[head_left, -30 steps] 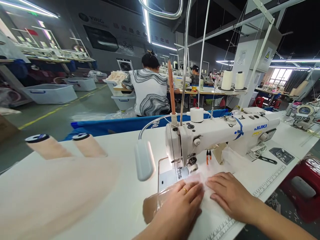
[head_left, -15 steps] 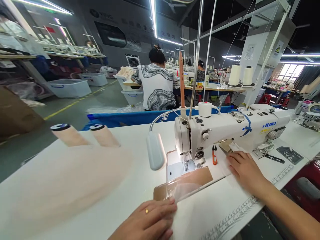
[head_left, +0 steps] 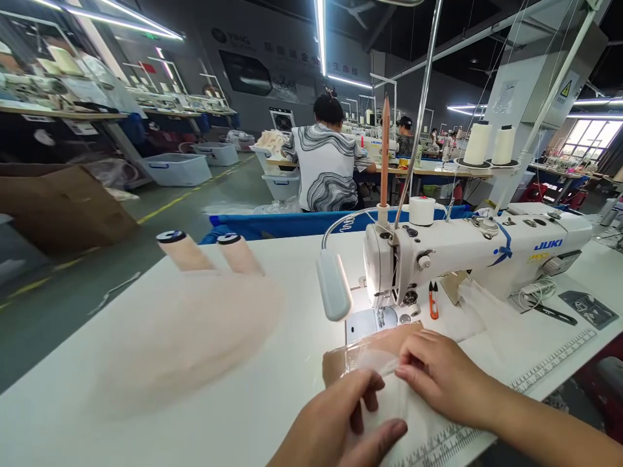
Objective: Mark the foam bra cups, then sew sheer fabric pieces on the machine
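Observation:
Between my hands, in front of the sewing machine (head_left: pixel 452 250), lies a thin sheer white fabric (head_left: pixel 395 403). My right hand (head_left: pixel 445 376) pinches its edge between thumb and fingers. Just to the left, my left hand (head_left: pixel 331 418) is held over the fabric, fingers curved and thumb well apart from them. Under the fabric edge is a brown cardboard strip (head_left: pixel 335 364) with a clear, shiny covering, lying in front of the needle plate (head_left: pixel 361 325). Another sheer white cloth (head_left: pixel 479 305) lies beneath the machine arm.
Orange thread snips (head_left: pixel 433 300) lie by the machine head. A lamp (head_left: pixel 333 285) hangs left of the needle. Sheer beige fabric (head_left: pixel 185 344) spreads on the left, with two thread cones (head_left: pixel 241 254) behind. A ruler strip (head_left: pixel 552 360) runs along the front edge. A co-worker (head_left: pixel 327 162) sits ahead.
My right hand has come left from beside the machine arm to the cardboard strip and now pinches sheer fabric. My left hand has lifted and its thumb has spread. The view has turned left.

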Demonstrator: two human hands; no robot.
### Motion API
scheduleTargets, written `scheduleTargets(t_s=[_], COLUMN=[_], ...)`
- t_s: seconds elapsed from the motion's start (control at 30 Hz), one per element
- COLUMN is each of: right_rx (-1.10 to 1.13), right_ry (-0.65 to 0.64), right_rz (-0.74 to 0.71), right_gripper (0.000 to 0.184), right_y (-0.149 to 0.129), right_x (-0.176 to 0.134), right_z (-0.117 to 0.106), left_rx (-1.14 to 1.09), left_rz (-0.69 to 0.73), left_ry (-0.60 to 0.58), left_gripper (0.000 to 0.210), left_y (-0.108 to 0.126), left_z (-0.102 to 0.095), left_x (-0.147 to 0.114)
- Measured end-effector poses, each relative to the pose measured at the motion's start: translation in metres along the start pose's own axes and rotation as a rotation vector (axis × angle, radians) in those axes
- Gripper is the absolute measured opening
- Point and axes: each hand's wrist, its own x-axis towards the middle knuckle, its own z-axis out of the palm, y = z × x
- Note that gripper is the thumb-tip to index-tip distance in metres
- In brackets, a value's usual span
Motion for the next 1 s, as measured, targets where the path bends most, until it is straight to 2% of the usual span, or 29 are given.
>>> scheduleTargets(t_s=[0.1, 0.17, 0.23, 0.27, 0.33, 0.4, 0.47, 0.53, 0.6, 0.7, 0.73, 0.8, 0.87, 1.0], right_rx=[0.432, 0.510, 0.357, 0.243, 0.032, -0.091, -0.104, -0.074, -0.070, -0.090, -0.090, -0.085, -0.087, -0.107], right_ry=[-0.126, -0.068, 0.046, 0.060, 0.008, -0.038, -0.031, -0.030, -0.036, -0.035, -0.040, -0.074, -0.136, -0.190], right_rz=[0.027, 0.009, 0.003, -0.017, -0.108, -0.216, -0.278, -0.300, -0.313, -0.331, -0.338, -0.351, -0.351, -0.263], right_gripper=[0.018, 0.020, 0.010, 0.015, 0.025, 0.020, 0.014, 0.017, 0.019, 0.017, 0.017, 0.018, 0.024, 0.041], right_y=[-0.014, -0.015, -0.008, -0.003, 0.007, 0.014, 0.018, 0.018, 0.017, 0.017, 0.017, 0.019, 0.022, 0.023], right_x=[-0.002, -0.002, 0.000, 0.001, 0.002, 0.001, -0.001, -0.002, -0.003, -0.004, -0.006, -0.009, -0.012, -0.003], right_z=[-0.006, -0.002, 0.007, 0.012, 0.022, 0.028, 0.028, 0.024, 0.021, 0.019, 0.017, 0.010, -0.003, -0.030], left_rx=[-0.314, -0.452, -0.563, -0.619, -0.695, -0.670, -0.518, -0.283, -0.067, 0.131, 0.183, 0.253, 0.258, 0.069], left_rz=[-0.113, -0.174, -0.251, -0.288, -0.358, -0.431, -0.479, -0.468, -0.403, -0.259, -0.221, -0.177, -0.145, -0.112], left_ry=[-0.052, -0.038, -0.028, -0.025, -0.011, -0.012, -0.027, -0.012, 0.062, 0.144, 0.119, 0.015, -0.063, -0.065], left_gripper=[0.042, 0.043, 0.046, 0.049, 0.051, 0.047, 0.040, 0.036, 0.042, 0.061, 0.057, 0.028, 0.013, 0.019], left_y=[0.008, 0.012, 0.012, 0.010, 0.001, -0.014, -0.031, -0.042, -0.041, -0.021, -0.014, -0.002, 0.001, -0.010], left_z=[-0.009, -0.013, -0.018, -0.021, -0.031, -0.048, -0.069, -0.088, -0.095, -0.083, -0.076, -0.059, -0.047, -0.034], left_x=[0.009, 0.012, 0.011, 0.009, 0.002, -0.006, -0.013, -0.016, -0.013, 0.006, 0.014, 0.031, 0.044, 0.054])
